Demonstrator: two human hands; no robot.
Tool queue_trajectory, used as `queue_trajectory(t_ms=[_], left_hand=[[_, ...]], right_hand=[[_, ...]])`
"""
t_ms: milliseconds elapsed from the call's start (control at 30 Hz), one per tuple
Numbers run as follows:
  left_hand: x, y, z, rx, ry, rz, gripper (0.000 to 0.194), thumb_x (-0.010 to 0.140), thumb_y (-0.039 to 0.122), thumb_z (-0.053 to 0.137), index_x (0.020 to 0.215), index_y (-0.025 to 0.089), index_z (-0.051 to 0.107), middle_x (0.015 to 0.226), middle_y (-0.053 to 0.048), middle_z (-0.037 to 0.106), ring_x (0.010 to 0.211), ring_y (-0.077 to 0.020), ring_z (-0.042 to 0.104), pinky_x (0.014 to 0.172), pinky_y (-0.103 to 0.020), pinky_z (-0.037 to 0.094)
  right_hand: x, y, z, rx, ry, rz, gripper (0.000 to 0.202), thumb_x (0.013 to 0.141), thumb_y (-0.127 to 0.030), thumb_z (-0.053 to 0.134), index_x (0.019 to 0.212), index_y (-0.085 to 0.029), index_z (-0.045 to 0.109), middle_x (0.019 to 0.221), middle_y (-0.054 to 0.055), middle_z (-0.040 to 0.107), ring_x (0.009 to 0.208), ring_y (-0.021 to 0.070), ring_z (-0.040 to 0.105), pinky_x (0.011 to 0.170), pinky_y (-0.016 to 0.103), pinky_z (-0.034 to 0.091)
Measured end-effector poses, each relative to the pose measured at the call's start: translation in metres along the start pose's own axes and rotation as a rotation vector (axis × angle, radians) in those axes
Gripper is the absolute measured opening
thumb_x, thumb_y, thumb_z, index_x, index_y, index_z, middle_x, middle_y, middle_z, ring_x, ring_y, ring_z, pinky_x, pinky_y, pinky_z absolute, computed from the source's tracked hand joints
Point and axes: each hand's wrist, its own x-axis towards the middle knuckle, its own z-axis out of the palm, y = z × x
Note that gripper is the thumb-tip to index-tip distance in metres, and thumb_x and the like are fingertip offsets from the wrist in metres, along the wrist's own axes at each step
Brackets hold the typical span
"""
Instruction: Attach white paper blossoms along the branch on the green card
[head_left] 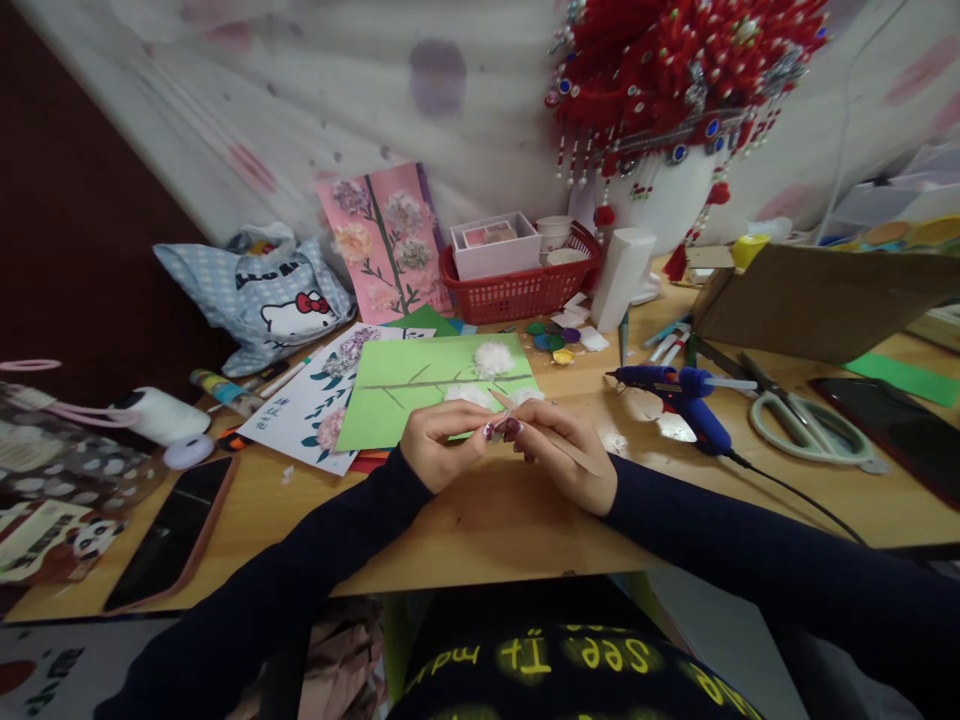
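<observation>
Both of my hands meet over the front edge of a light green sheet [397, 372], fingertips pinched together. My left hand [441, 442] is closed on something small that the fingers hide. My right hand [574, 458] is closed too, with a slim tan strip [576, 452] lying across it; whether it is paper or wood I cannot tell. Grey-green stem lines [420, 383] run over the sheet. A fluffy white flower [493, 358] sits on its upper right, and more white tufts [469, 393] show just behind my fingers.
To the right lie a blue glue gun [679, 395] with its cord, scissors [806, 425] and a dark phone [900, 430]. Behind stand a red basket [495, 298] and a pink flower card [375, 260]. Another phone [176, 530] and a cloth bag [259, 290] are on the left.
</observation>
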Motion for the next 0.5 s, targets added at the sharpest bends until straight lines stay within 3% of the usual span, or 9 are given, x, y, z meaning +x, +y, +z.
queue_trajectory(t_ms=[500], left_hand=[[-0.0017,-0.0002,0.0012,0.025,0.010,-0.042,0.020,0.078,0.011,0.055,0.084,0.015,0.074,0.082,-0.008,0.074,0.073,-0.0158,0.069,0.069,-0.026,0.057]], right_hand=[[-0.0008,0.0013,0.0003,0.042,-0.001,0.021,0.025,0.090,-0.034,0.050,0.082,-0.015,0.064,0.071,0.002,0.057,0.060,0.0100,0.051,0.056,0.024,0.043]])
